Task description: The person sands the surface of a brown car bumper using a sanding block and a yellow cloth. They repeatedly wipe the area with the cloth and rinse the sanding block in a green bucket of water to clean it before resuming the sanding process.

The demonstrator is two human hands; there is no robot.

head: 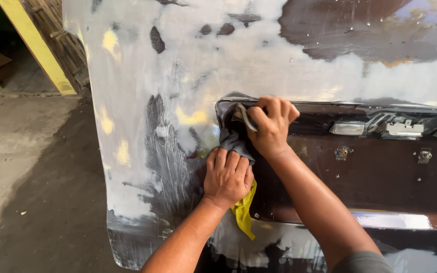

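Observation:
A dark brown car body panel [380, 172], sanded and patched with grey and yellow filler [142, 126], fills most of the view. My left hand [227, 177] presses a grey and yellow cloth [244, 215] flat against the panel at the left end of a recessed area. My right hand [271, 126] is closed around a folded piece of grey sanding paper [246, 117], held at the upper left corner of the recess, just above my left hand.
Small lamps and brackets [400, 129] sit along the top of the recess to the right. A concrete floor [31, 167] lies to the left. A yellow post [36, 45] and a wooden wall stand at the back left.

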